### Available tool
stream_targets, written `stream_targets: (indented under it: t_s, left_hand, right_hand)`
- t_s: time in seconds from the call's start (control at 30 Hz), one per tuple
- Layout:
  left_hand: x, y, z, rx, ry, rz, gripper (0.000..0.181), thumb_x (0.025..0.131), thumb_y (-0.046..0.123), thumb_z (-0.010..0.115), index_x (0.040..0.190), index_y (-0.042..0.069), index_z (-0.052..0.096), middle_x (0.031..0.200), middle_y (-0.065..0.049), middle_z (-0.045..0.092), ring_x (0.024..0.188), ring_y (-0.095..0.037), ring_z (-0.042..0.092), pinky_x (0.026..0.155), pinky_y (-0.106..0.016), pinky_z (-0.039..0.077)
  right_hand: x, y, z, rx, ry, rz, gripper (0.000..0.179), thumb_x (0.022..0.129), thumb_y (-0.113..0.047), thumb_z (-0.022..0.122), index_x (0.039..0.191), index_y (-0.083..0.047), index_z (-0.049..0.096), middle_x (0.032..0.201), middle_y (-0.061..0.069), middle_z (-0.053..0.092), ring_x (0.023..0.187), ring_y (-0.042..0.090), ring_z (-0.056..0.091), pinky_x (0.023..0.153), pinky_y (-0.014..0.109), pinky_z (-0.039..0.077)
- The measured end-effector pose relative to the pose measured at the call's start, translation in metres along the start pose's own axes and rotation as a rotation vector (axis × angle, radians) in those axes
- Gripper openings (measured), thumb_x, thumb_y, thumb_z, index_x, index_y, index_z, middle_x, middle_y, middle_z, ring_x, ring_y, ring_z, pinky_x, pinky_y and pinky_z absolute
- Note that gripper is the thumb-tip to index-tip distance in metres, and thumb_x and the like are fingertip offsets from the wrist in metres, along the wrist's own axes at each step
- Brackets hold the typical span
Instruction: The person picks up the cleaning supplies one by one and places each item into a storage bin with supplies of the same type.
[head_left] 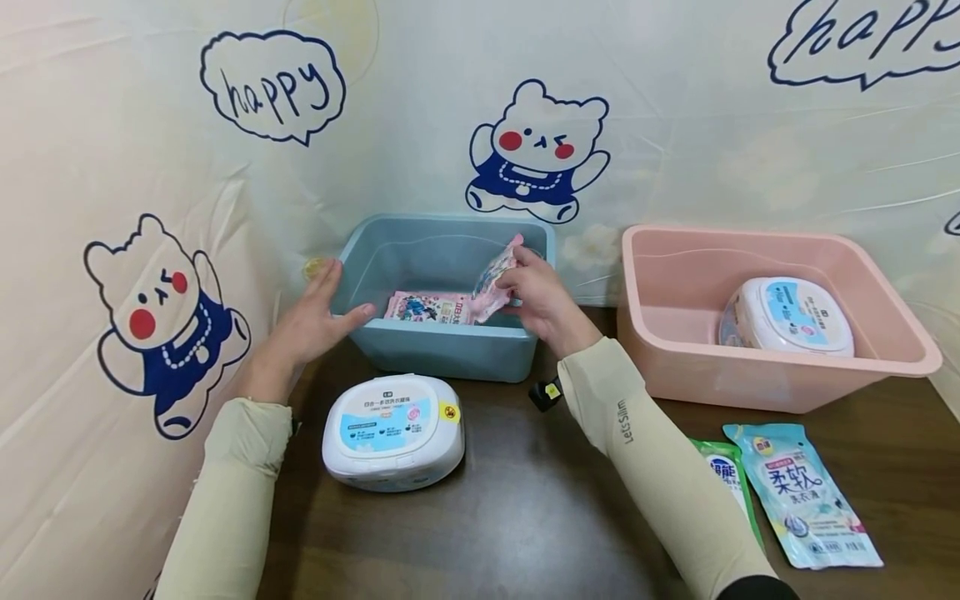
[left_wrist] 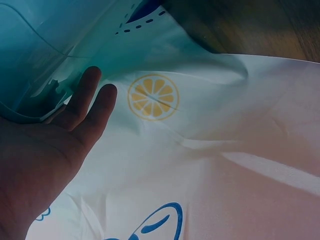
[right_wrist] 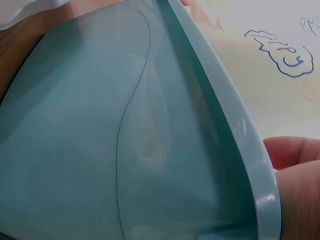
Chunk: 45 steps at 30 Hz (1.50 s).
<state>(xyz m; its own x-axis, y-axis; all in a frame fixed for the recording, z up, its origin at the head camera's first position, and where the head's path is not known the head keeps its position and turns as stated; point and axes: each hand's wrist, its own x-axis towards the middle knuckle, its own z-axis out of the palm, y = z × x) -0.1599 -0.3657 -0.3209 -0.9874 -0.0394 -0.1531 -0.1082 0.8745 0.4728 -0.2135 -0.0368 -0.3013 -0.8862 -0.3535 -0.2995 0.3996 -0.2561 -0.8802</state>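
Note:
My right hand [head_left: 542, 293] reaches over the near right part of a blue plastic bin [head_left: 442, 354] and grips a pink printed pouch [head_left: 491, 287], which stands tilted inside. Another pink pouch [head_left: 423, 307] lies on the bin's floor to the left of it. At the bin's left end is my left hand [head_left: 317, 321], fingers extended along the outside and thumb over the near rim. In the right wrist view, the bin's wall [right_wrist: 135, 125] hides most of the right hand [right_wrist: 300, 185] and all of the gripped pouch.
A white lidded tub [head_left: 393, 433] stands on the dark table [head_left: 487, 517] before the blue bin. To the right, a pink bin [head_left: 690, 367] holds a similar tub [head_left: 798, 317]. A light-blue pouch [head_left: 806, 500] and a green pouch [head_left: 727, 471], partly behind the right sleeve, lie in front.

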Motion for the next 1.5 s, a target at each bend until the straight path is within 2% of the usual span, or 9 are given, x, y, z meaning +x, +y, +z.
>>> stream_targets:
  t_s: [0.17,0.33,0.47,0.63,0.8,0.93,1.13,1.33,1.5]
  left_hand:
    - [0.001,0.004,0.001,0.0,0.007,0.011,0.111,0.087,0.077,0.053,0.161,0.027,-0.011,0.167,0.0,-0.017,0.149,-0.05,0.001,0.103,-0.08,0.016]
    - [0.002,0.006,0.001,-0.01,0.002,0.012,0.111,0.086,0.079,0.052,0.161,0.028,-0.012,0.167,0.0,-0.018,0.15,-0.049,0.0,0.103,-0.08,0.014]
    - [0.003,0.007,0.003,-0.025,0.002,0.006,0.111,0.085,0.079,0.053,0.161,0.029,-0.011,0.167,0.001,-0.017,0.15,-0.048,-0.001,0.104,-0.08,0.012]
    - [0.004,0.008,0.005,-0.033,-0.003,0.008,0.111,0.085,0.079,0.052,0.161,0.029,-0.011,0.167,0.001,-0.017,0.15,-0.048,-0.002,0.104,-0.08,0.012]
    - [0.004,0.006,0.006,-0.022,-0.011,0.005,0.108,0.088,0.077,0.052,0.161,0.029,-0.013,0.167,-0.002,-0.018,0.149,-0.051,0.0,0.103,-0.081,0.013]
    - [0.004,0.006,0.005,-0.03,-0.013,0.001,0.11,0.086,0.079,0.051,0.161,0.029,-0.013,0.168,-0.002,-0.017,0.149,-0.051,0.0,0.103,-0.081,0.013]
    - [0.003,0.005,0.005,-0.036,-0.011,-0.003,0.112,0.084,0.082,0.051,0.16,0.03,-0.013,0.167,0.0,-0.019,0.149,-0.051,0.0,0.103,-0.081,0.013]
    - [0.002,0.004,0.004,-0.032,-0.012,0.002,0.111,0.085,0.08,0.051,0.16,0.029,-0.013,0.167,0.0,-0.019,0.149,-0.049,-0.002,0.104,-0.081,0.012]
    - [0.0,0.003,0.001,-0.051,-0.015,-0.005,0.112,0.085,0.079,0.053,0.16,0.03,-0.014,0.167,-0.001,-0.019,0.149,-0.05,-0.003,0.103,-0.081,0.012]
  right_hand:
    - [-0.003,-0.001,-0.002,0.003,0.056,-0.043,0.078,0.095,0.01,0.046,0.163,-0.013,0.016,0.168,0.009,0.007,0.15,0.03,0.018,0.118,0.058,0.021]
    - [-0.003,-0.001,-0.006,0.077,0.027,-0.056,0.076,0.097,0.008,0.045,0.163,-0.015,0.016,0.169,0.008,0.005,0.151,0.029,0.014,0.117,0.058,0.022]
    - [-0.006,0.0,-0.01,0.083,0.013,-0.067,0.068,0.101,0.004,0.045,0.162,-0.014,0.022,0.167,0.009,0.016,0.146,0.03,0.028,0.115,0.054,0.031]
    - [-0.016,-0.001,-0.014,0.076,0.009,-0.129,0.059,0.102,0.006,0.046,0.157,-0.009,0.034,0.159,0.011,0.037,0.135,0.032,0.048,0.107,0.045,0.045]
    - [-0.038,-0.006,-0.024,-0.007,-0.02,-0.207,0.041,0.103,0.002,0.05,0.143,-0.003,0.052,0.138,0.017,0.058,0.123,0.035,0.06,0.098,0.042,0.053]
    - [-0.059,-0.006,-0.038,-0.094,-0.038,-0.269,0.03,0.102,0.001,0.051,0.131,0.001,0.059,0.127,0.022,0.062,0.109,0.034,0.067,0.092,0.04,0.056]
    - [-0.09,0.005,-0.064,-0.191,-0.079,-0.333,0.027,0.099,0.006,0.052,0.124,0.009,0.059,0.114,0.025,0.065,0.091,0.026,0.071,0.083,0.038,0.059]
    - [-0.12,0.023,-0.091,-0.333,-0.168,-0.35,0.027,0.1,0.003,0.054,0.126,0.01,0.057,0.11,0.028,0.065,0.092,0.029,0.071,0.084,0.041,0.059]
    - [-0.143,0.044,-0.114,-0.429,-0.148,-0.333,0.033,0.101,0.002,0.054,0.132,0.01,0.052,0.113,0.024,0.064,0.098,0.03,0.069,0.085,0.039,0.059]
